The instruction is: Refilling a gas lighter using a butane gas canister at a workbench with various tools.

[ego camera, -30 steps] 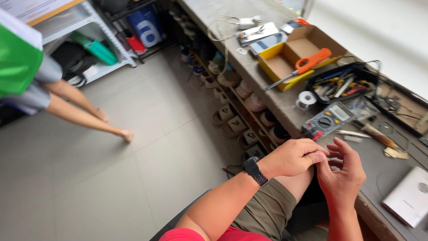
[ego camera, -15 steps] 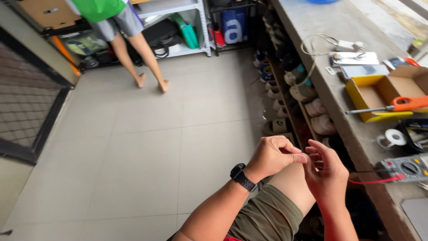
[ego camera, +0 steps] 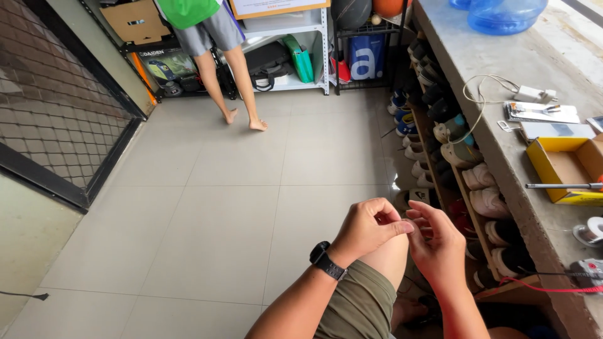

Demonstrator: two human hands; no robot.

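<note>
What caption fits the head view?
Left hand and right hand pinch fingertips together above a knee, beside a shoe shelf.

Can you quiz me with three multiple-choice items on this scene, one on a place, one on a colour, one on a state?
1. Where are the shoes?
A. on the shelves under the concrete counter
B. on the counter top
C. inside the yellow box

2. What colour is the watch on the left hand?
A. white
B. black
C. red

3. How are the two hands?
A. far apart
B. flat on the floor
C. fingertips meeting above the knee

Answers: 1 A, the pairs fill shelves below the counter. 2 B, its band is black. 3 C, the right hand touches the left hand's fingertips.
</note>
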